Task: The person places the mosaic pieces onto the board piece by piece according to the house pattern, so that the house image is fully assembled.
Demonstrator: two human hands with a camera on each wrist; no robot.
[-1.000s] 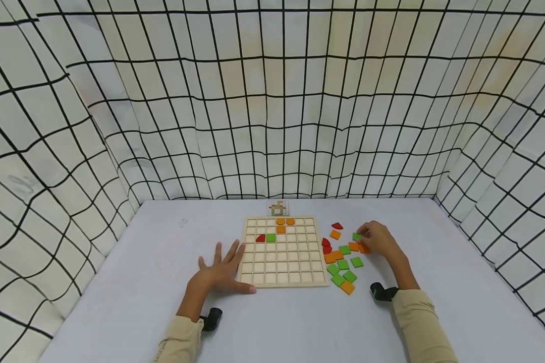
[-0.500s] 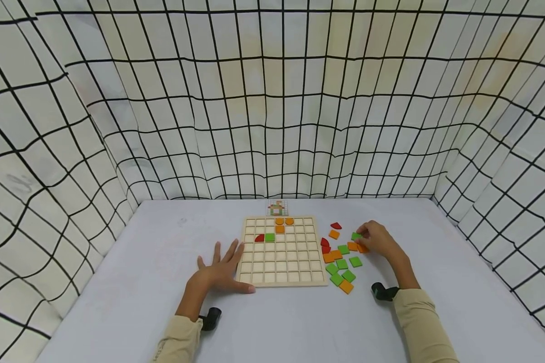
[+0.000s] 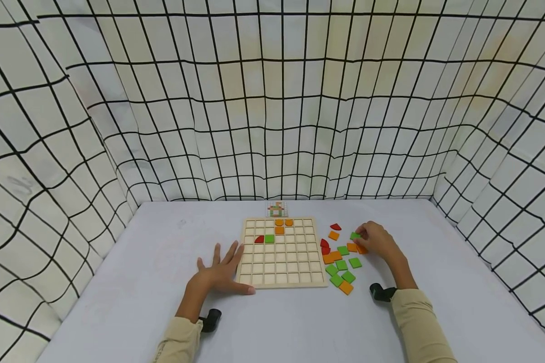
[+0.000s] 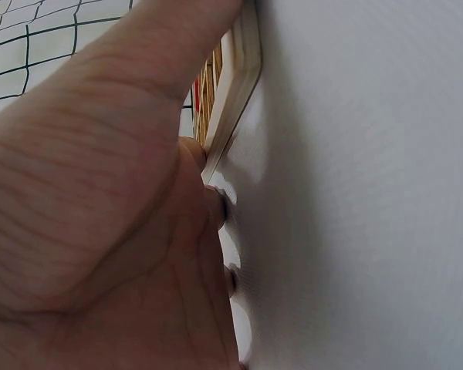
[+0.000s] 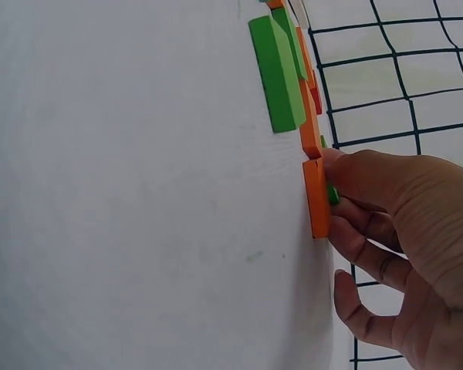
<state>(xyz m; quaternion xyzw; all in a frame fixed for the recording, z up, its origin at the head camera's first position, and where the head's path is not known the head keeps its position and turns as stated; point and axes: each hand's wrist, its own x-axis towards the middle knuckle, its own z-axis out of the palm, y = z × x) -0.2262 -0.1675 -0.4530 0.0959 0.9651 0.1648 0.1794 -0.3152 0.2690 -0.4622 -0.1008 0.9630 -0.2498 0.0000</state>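
The board [image 3: 290,287] lies on the table [image 3: 272,327], a pattern card [image 3: 277,208] at its far edge. Seated in its cells are two orange discs [image 3: 279,222], one orange square [image 3: 279,230], one green square [image 3: 270,239] and one red quarter-round [image 3: 259,239]: five in total. Right of the board are three red pieces [image 3: 335,227], six orange tiles [image 3: 346,287] and seven green tiles [image 3: 342,250]. With sixteen unplaced, filling appears to be at an early stage. The right hand [image 3: 378,240] pinches the farthest green tile [image 3: 354,235] between thumb and fingers. The left hand [image 3: 217,276] rests at the board's left edge, fingers spread, gripping nothing.
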